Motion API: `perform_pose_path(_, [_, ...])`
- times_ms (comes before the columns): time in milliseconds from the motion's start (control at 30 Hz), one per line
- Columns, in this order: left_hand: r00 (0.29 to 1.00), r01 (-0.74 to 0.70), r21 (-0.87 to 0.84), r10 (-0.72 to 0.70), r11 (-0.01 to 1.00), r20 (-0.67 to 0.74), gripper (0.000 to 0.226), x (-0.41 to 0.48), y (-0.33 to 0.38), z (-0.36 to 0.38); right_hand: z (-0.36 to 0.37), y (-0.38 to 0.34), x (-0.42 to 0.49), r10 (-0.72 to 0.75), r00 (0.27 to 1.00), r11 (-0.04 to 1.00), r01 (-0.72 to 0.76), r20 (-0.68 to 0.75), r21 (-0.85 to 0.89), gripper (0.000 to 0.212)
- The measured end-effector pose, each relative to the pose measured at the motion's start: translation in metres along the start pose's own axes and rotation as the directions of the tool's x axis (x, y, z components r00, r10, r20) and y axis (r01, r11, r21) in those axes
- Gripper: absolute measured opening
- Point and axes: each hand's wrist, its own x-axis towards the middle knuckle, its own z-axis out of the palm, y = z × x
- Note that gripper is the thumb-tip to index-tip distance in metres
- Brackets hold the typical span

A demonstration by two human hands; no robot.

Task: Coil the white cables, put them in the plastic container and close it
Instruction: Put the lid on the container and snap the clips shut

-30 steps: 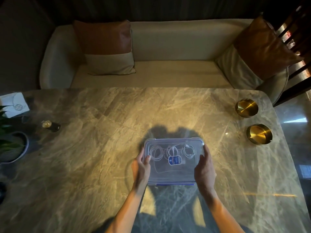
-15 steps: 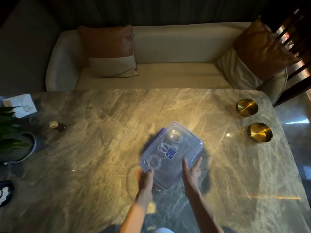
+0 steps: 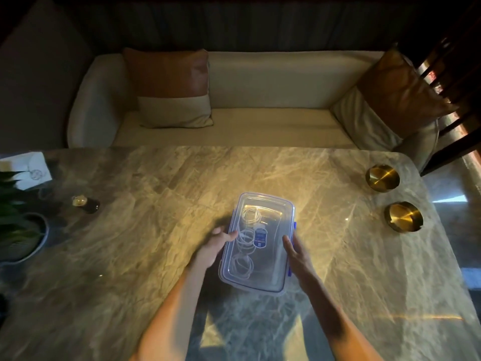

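White cables point(image 3: 247, 241) are lying coiled inside the lidded container point(image 3: 270, 259) on the table point(image 3: 156, 230), left hand point(image 3: 214, 247) gripping its edge, right hand point(image 3: 299, 256) resting flat against the clips point(image 3: 295, 227), which likely need snapping down next.

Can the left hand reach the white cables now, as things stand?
Probably not: the left hand holds the side of the plastic container, but the lid sits over the white cables, so it blocks the way.
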Motion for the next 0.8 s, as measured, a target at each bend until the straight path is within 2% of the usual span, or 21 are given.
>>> perform_pose_path(67, [1.000,0.009,0.051,-0.008,0.999,-0.027,0.070,0.008,0.005,-0.002,0.002,-0.001,0.003,0.007,1.000,1.000,-0.007,-0.030,0.005,0.055])
perform_pose_path(167, [0.992,0.039,0.143,-0.021,0.989,-0.127,0.067,0.004,-0.005,0.005,0.004,-0.005,0.001,0.149,0.987,0.987,-0.145,-0.059,0.076,0.079])
perform_pose_path(200, [0.984,0.034,0.164,-0.005,0.986,-0.178,0.065,0.002,-0.009,0.010,0.004,-0.006,0.000,0.180,0.982,0.980,-0.174,-0.056,0.095,0.078])
perform_pose_path(300, [0.947,-0.002,0.298,0.098,0.955,-0.307,0.055,-0.001,-0.013,0.026,0.003,-0.001,-0.004,0.167,0.983,0.981,-0.157,-0.081,0.113,0.053])
perform_pose_path(367, [0.925,0.040,0.482,0.150,0.875,-0.349,0.049,-0.006,-0.008,0.034,0.002,-0.002,-0.006,0.196,0.976,0.973,-0.182,-0.091,0.142,0.040])
perform_pose_path(433, [0.904,0.056,0.598,0.214,0.800,-0.370,0.039,-0.011,-0.005,0.042,0.001,-0.002,-0.006,0.233,0.969,0.965,-0.220,-0.079,0.144,0.037])
perform_pose_path(600, [0.889,0.065,0.588,0.221,0.806,-0.402,0.033,-0.014,-0.003,0.052,0.001,-0.008,-0.001,0.211,0.967,0.975,-0.198,-0.144,0.100,0.038])
perform_pose_path(733, [0.895,0.082,0.587,0.200,0.806,-0.399,0.036,-0.011,-0.006,0.051,0.002,-0.015,-0.007,0.106,0.951,0.980,-0.150,-0.289,-0.133,0.031])
perform_pose_path(800, [0.900,0.114,0.539,0.143,0.835,-0.412,0.042,-0.008,-0.010,0.052,0.010,-0.009,-0.012,0.029,0.948,0.959,-0.116,-0.317,-0.259,0.023])
